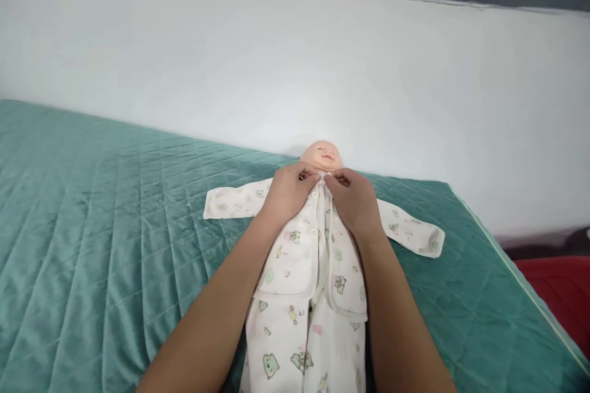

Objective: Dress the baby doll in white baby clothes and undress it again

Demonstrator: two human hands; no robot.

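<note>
A baby doll [321, 154] lies on its back, its head near the wall. It wears a white baby jacket [290, 258] printed with small bears, the sleeves spread out to both sides. Below the jacket are matching white trousers [281, 344]. My left hand [292, 187] pinches the jacket's left front edge at the collar, just under the doll's chin. Opposite it, my right hand [351, 195] pinches the other front edge at the collar. The two fronts nearly meet at the top and part lower down. Small buttons show along the left edge.
The doll lies on a green quilted bedspread [101, 245], whose right edge slopes down toward me. A white wall [207, 67] with a dark band on top rises behind. A red object [557, 288] stands beyond the bed's right edge.
</note>
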